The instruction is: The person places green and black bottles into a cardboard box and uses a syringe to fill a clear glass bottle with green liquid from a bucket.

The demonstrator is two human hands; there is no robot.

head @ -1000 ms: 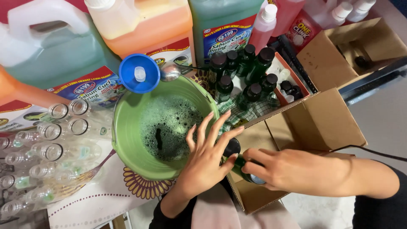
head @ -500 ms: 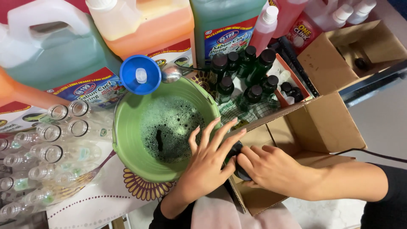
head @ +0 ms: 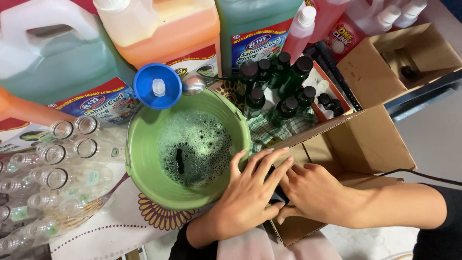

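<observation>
My left hand (head: pixel 250 192) fingers spread over a small dark bottle (head: pixel 277 195), my right hand (head: pixel 313 192) pinching it, beside the round green plastic basin (head: pixel 144 163) of foamy liquid

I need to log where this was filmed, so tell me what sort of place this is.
Probably a home or small workshop table used for bottling liquid soap by hand: big jugs of coloured liquid, a green basin of foamy liquid, rows of empty clear bottles, and filled dark bottles beside cardboard boxes.
</observation>
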